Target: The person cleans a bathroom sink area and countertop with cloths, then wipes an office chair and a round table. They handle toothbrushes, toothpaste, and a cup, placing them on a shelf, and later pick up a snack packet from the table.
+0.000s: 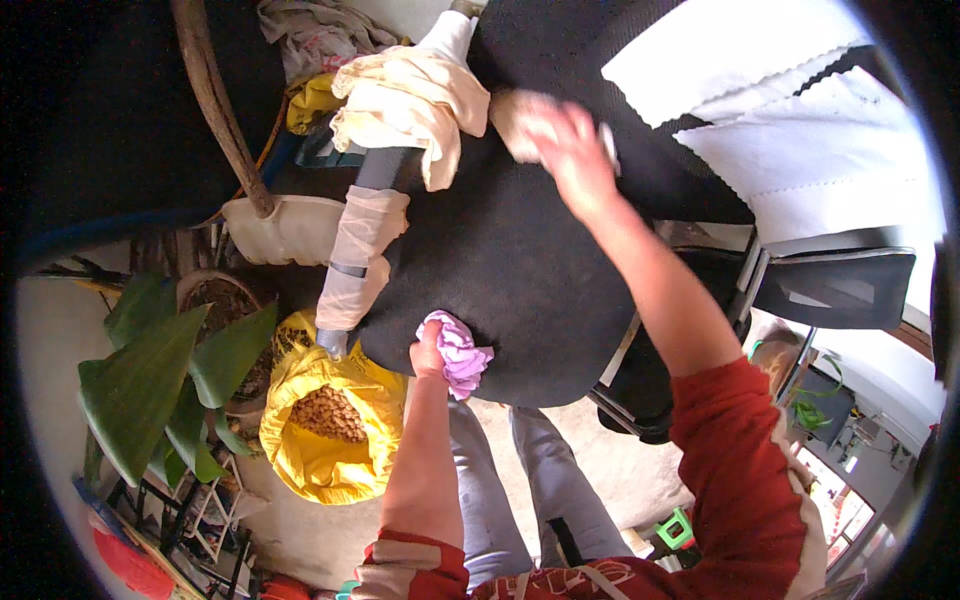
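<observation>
My left hand (pixel 429 351) grips a crumpled lilac cloth (pixel 463 358) at the near edge of a black-covered table (pixel 517 255). Farther up the table, my right hand (pixel 574 146) is blurred, with its arm stretched out. A beige item (pixel 514 124), perhaps a cloth, shows at its fingers, and a small white edge (pixel 608 144) shows on its other side. Whether the hand grips them or only touches them is unclear. Along the table's left side lie a bunched cream cloth (pixel 416 101) and a sheer beige fabric (pixel 360 232) around a dark bar.
White cloths (pixel 825 157) with zigzag edges lie at the upper right. Black chairs (pixel 832 285) stand at the right. On the left are a yellow bag (pixel 330 480) holding peanuts (pixel 328 412), a large-leaved plant (pixel 142 397) and a white planter (pixel 285 229) with a trunk (pixel 221 105).
</observation>
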Action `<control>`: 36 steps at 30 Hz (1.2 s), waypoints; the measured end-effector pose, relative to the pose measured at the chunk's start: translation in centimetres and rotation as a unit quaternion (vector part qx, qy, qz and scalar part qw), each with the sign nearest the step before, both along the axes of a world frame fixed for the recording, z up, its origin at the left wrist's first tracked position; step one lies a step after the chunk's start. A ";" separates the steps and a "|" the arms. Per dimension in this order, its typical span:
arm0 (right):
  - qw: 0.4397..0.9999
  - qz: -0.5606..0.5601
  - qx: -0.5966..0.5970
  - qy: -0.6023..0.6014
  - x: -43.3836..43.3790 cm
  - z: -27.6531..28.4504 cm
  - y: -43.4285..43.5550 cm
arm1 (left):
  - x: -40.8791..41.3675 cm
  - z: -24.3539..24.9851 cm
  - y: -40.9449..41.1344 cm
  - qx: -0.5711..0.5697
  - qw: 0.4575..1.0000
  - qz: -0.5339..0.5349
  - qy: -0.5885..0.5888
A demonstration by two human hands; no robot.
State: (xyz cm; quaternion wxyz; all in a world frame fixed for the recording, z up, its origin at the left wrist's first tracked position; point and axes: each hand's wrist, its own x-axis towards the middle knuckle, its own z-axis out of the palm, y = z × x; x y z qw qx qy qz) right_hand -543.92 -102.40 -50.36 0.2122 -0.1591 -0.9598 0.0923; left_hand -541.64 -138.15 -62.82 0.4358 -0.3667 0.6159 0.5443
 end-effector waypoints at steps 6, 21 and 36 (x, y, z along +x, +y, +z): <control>0.973 -0.016 -0.216 -0.077 9.5 1.3 -4.6 | 0.5 0.3 0.4 -0.006 0.999 -0.029 0.021; 0.977 -0.045 0.075 0.194 -12.6 28.6 3.2 | 0.5 0.0 0.2 -0.033 0.997 -0.040 0.051; 0.998 0.068 0.007 0.011 -1.3 21.8 -5.0 | -0.7 0.2 -0.7 -0.015 0.998 -0.052 0.045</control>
